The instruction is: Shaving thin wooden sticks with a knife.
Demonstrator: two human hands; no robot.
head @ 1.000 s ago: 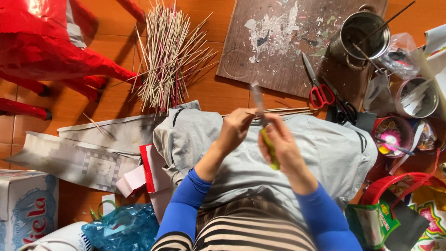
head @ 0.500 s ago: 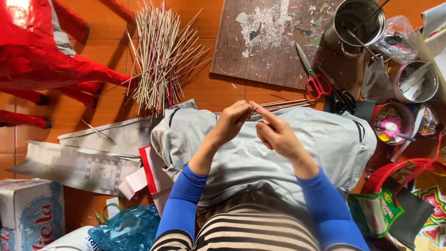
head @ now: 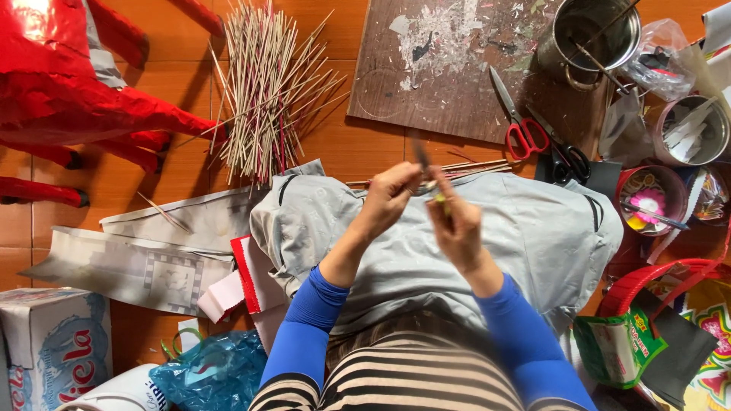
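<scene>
I sit on the floor with a grey cloth [head: 533, 236] spread over my lap. Both hands meet just above its far edge. My left hand [head: 392, 194] pinches a thin dark strip [head: 421, 156] that points away from me and is blurred. My right hand [head: 457, 224] is closed on a small yellow-green tool [head: 440, 200], its fingertips touching the left hand's fingers. A few thin sticks [head: 480, 166] lie on the floor right behind the hands. Blue sleeves cover both forearms.
A heap of thin sticks [head: 266, 91] lies far left of centre, beside a red paper figure [head: 68, 99]. A stained board [head: 449, 61], red scissors [head: 521, 125], black scissors [head: 567, 156] and a metal pot [head: 598, 34] sit far right. Newspaper sheets [head: 129, 259], a blue bag [head: 213, 373] and a red basket [head: 655, 281] flank me.
My hands have drawn together until the fingertips touch, and the yellow-green tool is now mostly hidden in my right hand. The view has shifted slightly.
</scene>
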